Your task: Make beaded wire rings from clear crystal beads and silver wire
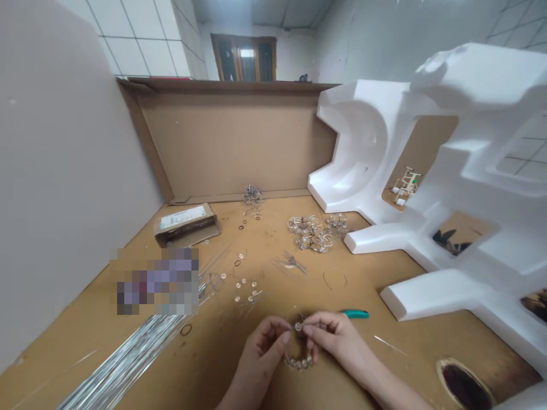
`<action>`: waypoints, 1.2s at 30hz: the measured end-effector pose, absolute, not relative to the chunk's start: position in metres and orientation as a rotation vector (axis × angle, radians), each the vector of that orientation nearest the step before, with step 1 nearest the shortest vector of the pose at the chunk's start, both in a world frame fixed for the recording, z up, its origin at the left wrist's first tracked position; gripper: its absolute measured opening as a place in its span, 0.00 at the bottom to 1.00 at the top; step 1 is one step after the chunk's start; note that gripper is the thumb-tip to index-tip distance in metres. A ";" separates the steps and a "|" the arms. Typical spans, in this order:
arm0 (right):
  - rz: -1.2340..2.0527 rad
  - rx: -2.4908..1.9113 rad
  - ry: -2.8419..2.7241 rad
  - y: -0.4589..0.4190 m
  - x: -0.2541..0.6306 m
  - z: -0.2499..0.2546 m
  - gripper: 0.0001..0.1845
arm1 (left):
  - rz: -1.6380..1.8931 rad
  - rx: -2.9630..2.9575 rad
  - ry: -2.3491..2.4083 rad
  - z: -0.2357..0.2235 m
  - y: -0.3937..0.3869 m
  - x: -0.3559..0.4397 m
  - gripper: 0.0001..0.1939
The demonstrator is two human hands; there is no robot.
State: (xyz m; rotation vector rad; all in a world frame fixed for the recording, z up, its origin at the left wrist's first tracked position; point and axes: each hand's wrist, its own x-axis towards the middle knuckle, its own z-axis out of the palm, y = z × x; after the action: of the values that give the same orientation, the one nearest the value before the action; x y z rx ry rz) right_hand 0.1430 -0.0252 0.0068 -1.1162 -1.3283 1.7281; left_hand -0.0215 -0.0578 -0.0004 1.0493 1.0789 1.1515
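Between my two hands hangs a small ring of clear beads [299, 363], curved like a bracelet. My left hand [267, 344] pinches one end of it. At the other end the fingers of my right hand [331, 336] are closed, with a single clear bead [298, 326] showing between the fingertips. Any wire running through the beads is too fine to make out. Partly behind my right hand lies a tool with a teal handle [356, 314]. Several loose clear beads [243, 281] lie on the table ahead of my left hand.
A bundle of silvery wires [141, 347] crosses the left side. Beaded wire pieces [310, 230] are heaped at the back, right of a small open carton [188, 222]. White foam packing [431, 290] borders the right; a round hole [465, 384] is at front right.
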 end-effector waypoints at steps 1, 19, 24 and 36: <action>1.715 -1.119 -1.341 -0.025 0.143 0.006 0.22 | 1.157 1.047 1.075 -0.002 -0.058 -0.021 0.12; 1.612 -1.116 -1.461 -0.028 0.146 0.014 0.22 | 1.216 1.116 1.055 0.000 -0.057 -0.020 0.12; 1.612 -1.094 -1.454 -0.028 0.147 0.015 0.22 | 1.217 1.094 1.075 0.000 -0.055 -0.019 0.13; 1.523 -1.099 -1.517 -0.026 0.145 0.007 0.20 | 1.190 1.208 1.112 -0.005 -0.055 -0.020 0.09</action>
State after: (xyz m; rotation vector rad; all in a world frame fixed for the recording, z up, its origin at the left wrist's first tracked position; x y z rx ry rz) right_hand 0.1453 -0.0256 0.0072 -1.0992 -1.5174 1.5225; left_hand -0.0203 -0.0550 -0.0048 1.2079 1.1121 1.1900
